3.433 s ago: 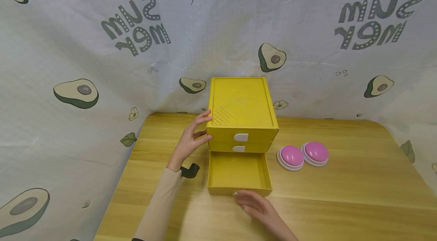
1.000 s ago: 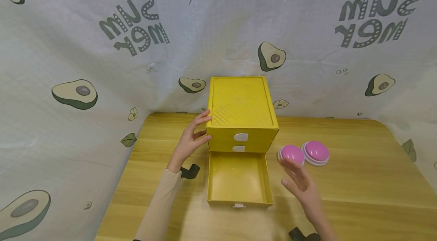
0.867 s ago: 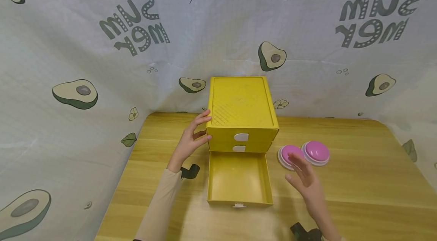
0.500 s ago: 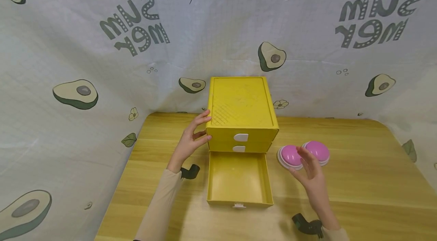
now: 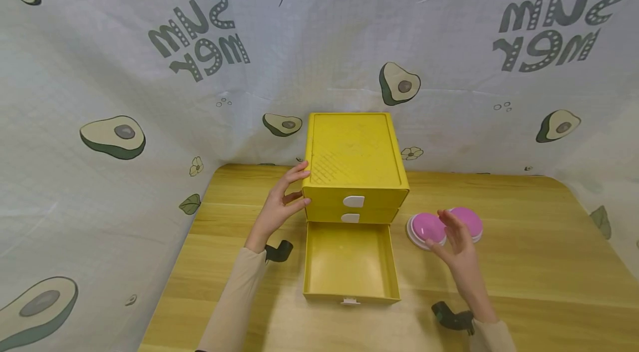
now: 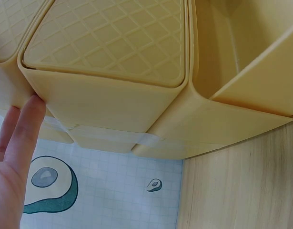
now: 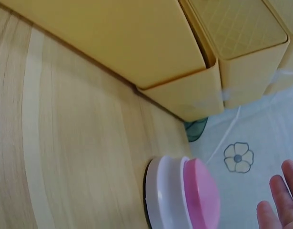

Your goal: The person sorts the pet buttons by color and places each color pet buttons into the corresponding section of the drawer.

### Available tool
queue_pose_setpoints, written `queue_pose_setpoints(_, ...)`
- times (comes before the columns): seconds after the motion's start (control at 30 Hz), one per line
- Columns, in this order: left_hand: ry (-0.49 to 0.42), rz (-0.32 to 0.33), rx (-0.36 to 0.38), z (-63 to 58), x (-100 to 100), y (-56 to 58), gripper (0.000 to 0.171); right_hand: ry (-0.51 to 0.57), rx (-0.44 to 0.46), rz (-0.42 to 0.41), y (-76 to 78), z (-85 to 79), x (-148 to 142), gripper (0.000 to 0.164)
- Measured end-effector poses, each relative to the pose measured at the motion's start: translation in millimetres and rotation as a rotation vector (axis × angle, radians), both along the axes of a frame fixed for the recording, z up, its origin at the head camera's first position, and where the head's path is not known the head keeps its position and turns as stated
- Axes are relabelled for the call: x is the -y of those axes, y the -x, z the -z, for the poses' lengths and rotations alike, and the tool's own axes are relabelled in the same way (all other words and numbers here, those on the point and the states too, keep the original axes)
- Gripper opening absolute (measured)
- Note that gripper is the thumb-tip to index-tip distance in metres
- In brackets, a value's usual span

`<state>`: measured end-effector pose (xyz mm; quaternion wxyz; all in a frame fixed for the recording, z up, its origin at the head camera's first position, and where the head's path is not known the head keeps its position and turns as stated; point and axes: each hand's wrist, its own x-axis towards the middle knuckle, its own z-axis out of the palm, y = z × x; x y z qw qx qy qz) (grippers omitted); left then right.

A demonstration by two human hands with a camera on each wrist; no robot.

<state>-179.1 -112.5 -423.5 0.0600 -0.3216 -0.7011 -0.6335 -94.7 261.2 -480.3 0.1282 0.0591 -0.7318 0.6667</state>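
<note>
A yellow drawer cabinet [image 5: 355, 149] stands at the table's back, its bottom drawer [image 5: 351, 263] pulled out and bare inside. My left hand [image 5: 274, 205] rests its extended fingers against the cabinet's left side, near the front corner. In the left wrist view, its fingertips touch the yellow side wall. Two pink dome-shaped buttons on white bases sit right of the cabinet, a nearer-left one [image 5: 428, 227] and a right one [image 5: 468, 220]. Partly covering the right button in the head view is my right hand [image 5: 461, 260], fingers spread and holding nothing. The right wrist view shows its fingers apart from a pink button [image 7: 201, 195].
The two upper drawers, with white tabs [image 5: 354, 201], are closed. Wooden tabletop [image 5: 539, 252] extends to the right. A pale avocado-print cloth [image 5: 319, 36] hangs behind the table and along its sides. Black wrist camera mounts [image 5: 451, 316] show at both wrists.
The right hand has left the bottom drawer's front and moved right to the pink buttons. The drawer came out slightly further. The left hand stays against the cabinet.
</note>
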Motion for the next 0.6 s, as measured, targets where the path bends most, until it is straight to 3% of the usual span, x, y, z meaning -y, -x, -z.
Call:
queue_pose_setpoints(0.2,0.003,0.004,0.001,-11.3,-1.7,-6.5,0.051,-0.04,0.02,-0.027,6.9,8.6,-7.2,0.069)
queue_pose_setpoints(0.43,-0.006,-0.006,0.014,9.6,0.1,6.6,0.055,-0.101,0.052,-0.048,15.6,19.2,-15.9,0.07)
queue_pose_setpoints(0.6,-0.004,-0.007,0.01,12.1,1.1,8.2,0.055,-0.135,0.054,-0.047,21.1,25.3,-21.3,0.07)
